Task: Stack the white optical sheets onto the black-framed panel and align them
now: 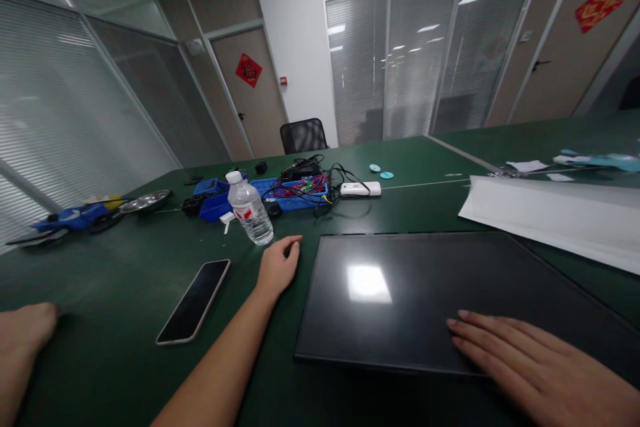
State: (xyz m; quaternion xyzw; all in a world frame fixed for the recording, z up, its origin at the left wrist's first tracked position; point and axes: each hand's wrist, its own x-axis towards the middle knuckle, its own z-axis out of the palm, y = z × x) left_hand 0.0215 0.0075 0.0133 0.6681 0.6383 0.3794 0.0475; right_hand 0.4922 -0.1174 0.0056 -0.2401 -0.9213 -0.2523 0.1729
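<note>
Fingers of the right hand [540,367] lie flat and spread on the near right corner of the flat black glossy rectangular panel [430,297], gripping nothing. Its long axis runs left to right across the green tabletop [100,280]. The left hand [277,267], loosely curled and empty, rests just off the panel's left edge, beside the clear plastic water bottle [250,208].
</note>
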